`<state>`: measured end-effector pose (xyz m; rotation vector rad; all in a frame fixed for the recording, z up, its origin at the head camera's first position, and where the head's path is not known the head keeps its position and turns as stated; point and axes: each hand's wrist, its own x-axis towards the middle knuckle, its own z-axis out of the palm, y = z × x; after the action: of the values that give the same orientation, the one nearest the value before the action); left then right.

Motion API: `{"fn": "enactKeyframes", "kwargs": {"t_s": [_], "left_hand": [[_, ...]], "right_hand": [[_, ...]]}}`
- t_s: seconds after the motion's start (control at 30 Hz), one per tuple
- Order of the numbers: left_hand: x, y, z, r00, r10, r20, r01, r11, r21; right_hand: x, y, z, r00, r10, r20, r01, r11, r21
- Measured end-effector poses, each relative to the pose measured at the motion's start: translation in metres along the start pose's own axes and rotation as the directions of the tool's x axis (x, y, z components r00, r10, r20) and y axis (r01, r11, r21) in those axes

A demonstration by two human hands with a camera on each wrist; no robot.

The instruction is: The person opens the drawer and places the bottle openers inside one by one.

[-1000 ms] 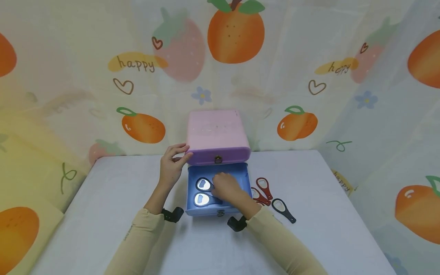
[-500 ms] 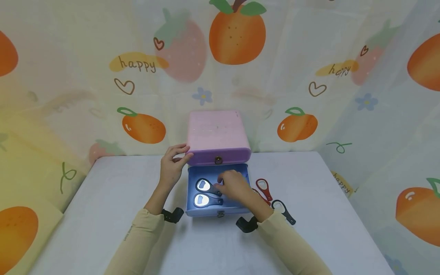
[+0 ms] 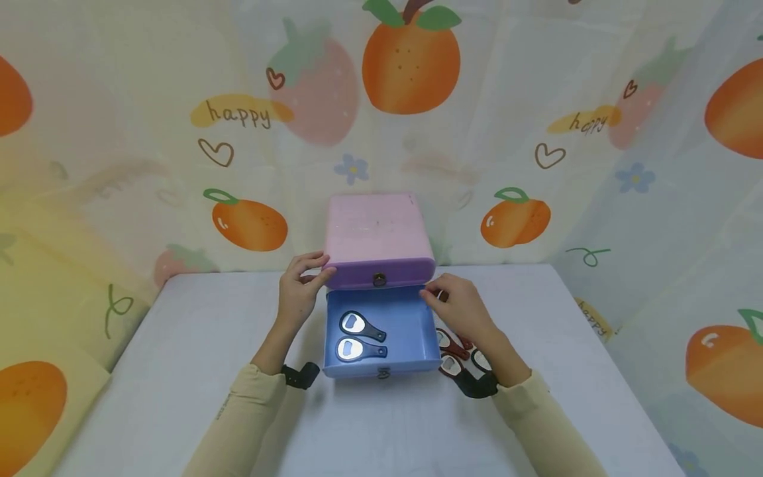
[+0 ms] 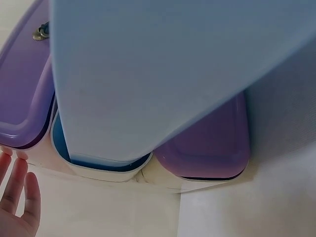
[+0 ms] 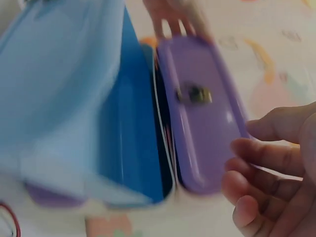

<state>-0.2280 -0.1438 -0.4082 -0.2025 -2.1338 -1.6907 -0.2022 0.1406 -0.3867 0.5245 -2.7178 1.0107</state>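
Note:
A small drawer cabinet (image 3: 378, 225) with a pink top stands by the wall cloth. Its purple upper drawer (image 3: 396, 271) is closed, and its blue drawer (image 3: 411, 331) is pulled out. Two dark-handled bottle openers (image 3: 360, 326) with silvery heads lie in the left half of the blue drawer, side by side. My left hand (image 3: 297, 295) rests on the cabinet's front left corner, its fingers extended in the left wrist view. My right hand (image 3: 461, 310) hovers by the front right corner, fingers loosely bent with nothing between them in the right wrist view.
Several red and black bottle openers (image 3: 456, 348) lie on the white table (image 3: 381, 430) right of the drawer, partly hidden by my right wrist. Another purple drawer (image 4: 212, 138) sits closed below the blue one. A fruit-printed cloth (image 3: 507, 79) hangs behind.
My right hand has left the inside of the blue drawer and moved right to the cabinet's corner. The left hand, the drawer and the two openers in it stay where they were.

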Motion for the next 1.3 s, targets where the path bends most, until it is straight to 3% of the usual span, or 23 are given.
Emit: {"fn": "enactKeyframes", "kwargs": {"t_s": [0.1,0.23,0.37,0.6,0.83,1.07,1.3], "left_hand": [[0.001,0.0,0.0,1.0,0.002,-0.004,-0.002,1.0,0.003],[0.0,0.0,-0.001,1.0,-0.002,0.002,0.002,1.0,0.003],[-0.001,0.002,-0.001,1.0,-0.013,0.002,0.013,1.0,0.009],[-0.002,0.004,-0.001,1.0,-0.004,0.005,0.004,1.0,0.015],[-0.002,0.005,-0.001,1.0,0.016,0.005,-0.016,1.0,0.008],[-0.003,0.006,-0.001,1.0,0.028,0.002,-0.028,1.0,0.008],[-0.003,0.006,-0.001,0.999,0.034,0.0,-0.034,0.999,0.013]], "right_hand": [[-0.005,0.017,-0.01,0.997,0.025,-0.067,-0.023,0.999,0.025],[-0.012,0.04,-0.015,0.987,0.133,-0.088,-0.134,0.991,-0.006],[-0.019,0.063,-0.011,0.964,0.264,-0.01,-0.264,0.961,-0.082],[-0.028,0.098,0.01,0.895,0.428,0.127,-0.388,0.886,-0.255],[-0.034,0.118,0.024,0.873,0.459,0.167,-0.4,0.868,-0.293],[-0.036,0.12,0.032,0.831,0.518,0.203,-0.454,0.842,-0.291],[-0.038,0.12,0.036,0.847,0.499,0.18,-0.427,0.843,-0.328]]}}
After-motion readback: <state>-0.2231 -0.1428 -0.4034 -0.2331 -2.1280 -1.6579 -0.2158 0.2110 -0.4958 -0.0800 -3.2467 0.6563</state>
